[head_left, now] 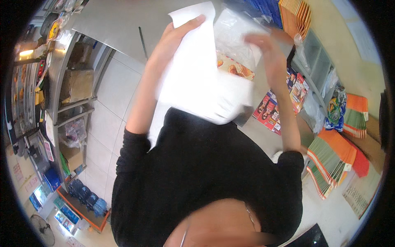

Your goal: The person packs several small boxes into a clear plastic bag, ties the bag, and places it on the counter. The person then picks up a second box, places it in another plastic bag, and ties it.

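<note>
My left hand (177, 37) grips the upper left edge of a bright white paper sheet or bag (194, 61), its thumb lying flat on the front. The white paper spreads down towards my black top and is overexposed, so its folds are hard to make out. My right hand (265, 43) is blurred, with bent fingers over clear plastic wrapping (234, 34) to the right of the paper. Whether its fingers pinch anything cannot be told. Between the two hands, a card printed with fried food (236, 68) shows partly under the plastic and the paper.
A steel counter (117, 21) lies ahead, with a thin dark stick (142, 41) on it. Printed leaflets (270, 111) lie below my right forearm. Stacks of folded orange-and-green packaging (331, 157) stand at the right, orange ones (294, 15) at the top. Shelves with a cardboard box (77, 85) rise at left.
</note>
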{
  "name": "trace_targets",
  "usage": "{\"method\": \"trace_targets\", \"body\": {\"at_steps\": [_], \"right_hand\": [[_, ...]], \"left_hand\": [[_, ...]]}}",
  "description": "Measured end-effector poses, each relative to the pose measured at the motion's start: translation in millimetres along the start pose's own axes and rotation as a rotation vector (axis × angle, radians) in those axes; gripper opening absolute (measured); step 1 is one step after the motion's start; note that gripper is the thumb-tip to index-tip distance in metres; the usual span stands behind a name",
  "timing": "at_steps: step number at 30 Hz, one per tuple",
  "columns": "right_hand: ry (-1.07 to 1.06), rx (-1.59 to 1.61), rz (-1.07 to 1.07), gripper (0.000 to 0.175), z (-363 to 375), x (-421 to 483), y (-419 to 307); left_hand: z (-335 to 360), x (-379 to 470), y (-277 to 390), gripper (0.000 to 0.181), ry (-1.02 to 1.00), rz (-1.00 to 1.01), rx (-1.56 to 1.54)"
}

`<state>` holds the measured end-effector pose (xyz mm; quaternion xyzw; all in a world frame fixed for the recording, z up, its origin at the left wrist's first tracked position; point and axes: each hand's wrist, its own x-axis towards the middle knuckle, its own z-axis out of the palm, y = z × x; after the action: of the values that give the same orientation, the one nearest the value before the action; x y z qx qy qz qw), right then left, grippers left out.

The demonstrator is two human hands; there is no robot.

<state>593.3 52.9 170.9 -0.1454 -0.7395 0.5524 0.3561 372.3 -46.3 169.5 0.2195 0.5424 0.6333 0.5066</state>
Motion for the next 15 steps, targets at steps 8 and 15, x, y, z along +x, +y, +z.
{"method": "trace_targets", "body": {"at_steps": [8, 15], "right_hand": [[-0.687, -0.211, 0.409, 0.030, 32, 35, 119], [-0.604, 0.055, 0.572, 0.026, 58, -18, 102]], "left_hand": [[-22, 8, -5, 0.051, -0.601, -0.103, -0.439], [-33, 6, -23, 0.022, -0.286, -0.266, -0.183]]}}
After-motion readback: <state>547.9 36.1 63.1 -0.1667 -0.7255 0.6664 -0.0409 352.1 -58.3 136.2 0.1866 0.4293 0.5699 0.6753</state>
